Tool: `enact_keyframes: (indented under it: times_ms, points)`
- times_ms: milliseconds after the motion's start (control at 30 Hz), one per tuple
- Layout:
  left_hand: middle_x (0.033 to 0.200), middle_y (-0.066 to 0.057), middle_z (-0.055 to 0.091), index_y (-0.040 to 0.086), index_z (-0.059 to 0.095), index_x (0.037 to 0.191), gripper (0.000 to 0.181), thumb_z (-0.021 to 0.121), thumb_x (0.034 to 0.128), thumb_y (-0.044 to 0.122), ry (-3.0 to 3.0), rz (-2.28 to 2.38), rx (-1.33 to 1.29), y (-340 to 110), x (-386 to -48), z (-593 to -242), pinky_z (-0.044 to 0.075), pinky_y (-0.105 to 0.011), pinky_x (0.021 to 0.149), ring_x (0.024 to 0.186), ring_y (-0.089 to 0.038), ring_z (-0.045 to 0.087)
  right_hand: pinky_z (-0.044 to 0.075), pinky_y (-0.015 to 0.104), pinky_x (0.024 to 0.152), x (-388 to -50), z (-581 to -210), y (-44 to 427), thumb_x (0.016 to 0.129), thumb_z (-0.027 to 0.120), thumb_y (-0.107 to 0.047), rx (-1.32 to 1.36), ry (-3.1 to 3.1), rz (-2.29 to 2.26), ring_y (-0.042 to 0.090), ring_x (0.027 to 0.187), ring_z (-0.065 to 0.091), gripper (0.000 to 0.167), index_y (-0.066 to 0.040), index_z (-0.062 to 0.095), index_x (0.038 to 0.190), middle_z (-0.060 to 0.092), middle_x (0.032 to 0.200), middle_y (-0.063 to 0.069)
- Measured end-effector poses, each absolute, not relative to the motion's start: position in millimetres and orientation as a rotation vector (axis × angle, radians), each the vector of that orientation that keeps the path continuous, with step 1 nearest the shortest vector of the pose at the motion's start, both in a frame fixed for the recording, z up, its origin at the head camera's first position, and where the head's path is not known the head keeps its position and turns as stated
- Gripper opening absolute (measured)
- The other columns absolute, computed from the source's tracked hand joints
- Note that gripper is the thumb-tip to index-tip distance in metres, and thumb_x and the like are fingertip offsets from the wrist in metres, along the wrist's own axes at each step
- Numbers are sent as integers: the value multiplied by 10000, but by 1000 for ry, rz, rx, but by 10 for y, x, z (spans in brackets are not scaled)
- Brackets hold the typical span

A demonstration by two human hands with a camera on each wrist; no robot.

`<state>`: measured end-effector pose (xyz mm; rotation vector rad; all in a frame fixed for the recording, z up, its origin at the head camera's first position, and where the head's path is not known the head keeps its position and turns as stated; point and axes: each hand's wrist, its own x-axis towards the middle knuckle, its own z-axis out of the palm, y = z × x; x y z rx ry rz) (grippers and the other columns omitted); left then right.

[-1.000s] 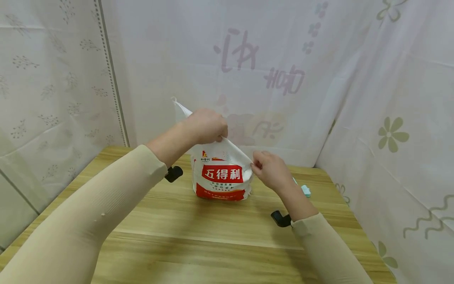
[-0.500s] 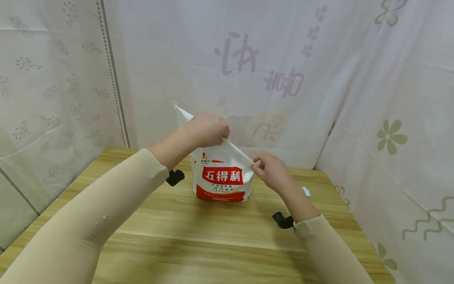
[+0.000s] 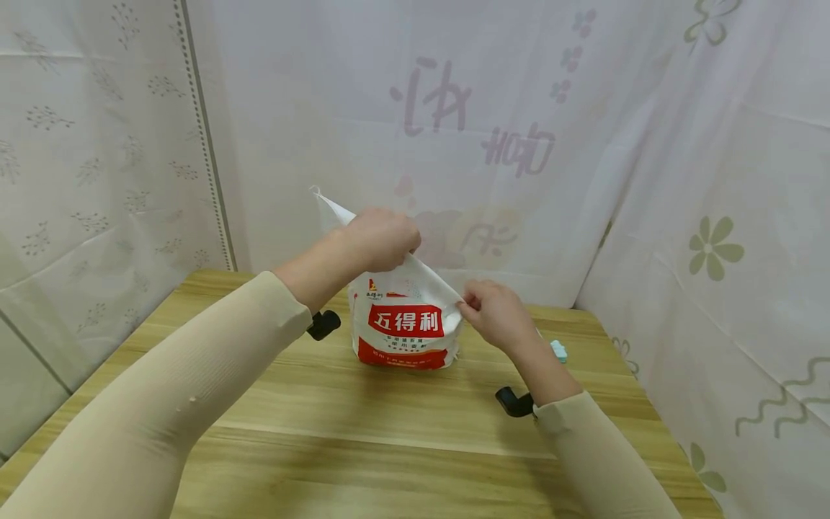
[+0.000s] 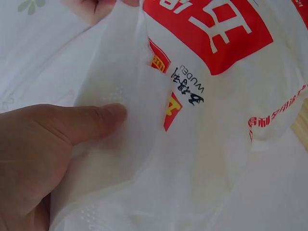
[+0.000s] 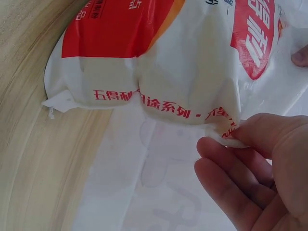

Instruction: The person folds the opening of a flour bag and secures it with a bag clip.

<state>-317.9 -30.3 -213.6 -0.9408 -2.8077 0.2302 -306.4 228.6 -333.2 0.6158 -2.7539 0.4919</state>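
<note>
White bag (image 3: 403, 321) sits at frame centre, its top slanting from left grip (image 3: 384, 239) down to right grip (image 3: 494, 311); both apparently pinch it.

So it's a white plastic bag (image 3: 405, 321) sitting upright on the worktop (image 3: 363, 440), kinda plump and rounded down low, thin and slack up top. Big red panel on the front with chunky white Chinese characters, another red band near the bottom, plus a little red-and-yellow logo with WUDELI printed by it. Top edge is pulled into a slant, high on the left with a tiny loop at the tip, running down to a bunched right corner
</note>
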Motion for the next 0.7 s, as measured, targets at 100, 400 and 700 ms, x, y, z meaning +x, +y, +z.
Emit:
enact_keyframes:
  times_ms: [100,400,700]
  points:
    - [1129,-43,801,154,826,1096,147,714,1026,89,-2805,221,-952,-302,-3172,-2141,630,-445,890,974,-257,712,474,328,649,-3065,-3355,2289,1034,744,-158,638,-2730,485,206,739,566,238,-145,593,850,651,815,42]
    - [1024,-25,782,169,819,942,181,693,1011,60,-2754,239,-1014,-325,-3166,-2147,609,-419,804,867,-225,621,463,319,618,-3053,-3385,2303,1038,735,-132,661,-2714,507,202,701,551,274,-141,550,836,633,786,43]
    - [1074,-36,810,163,852,1013,138,729,1024,102,-2727,222,-1033,-358,-3178,-2185,633,-432,845,916,-240,688,588,369,694,-3066,-3356,2345,1039,752,-170,612,-2772,599,228,802,684,150,-108,655,943,747,936,94]
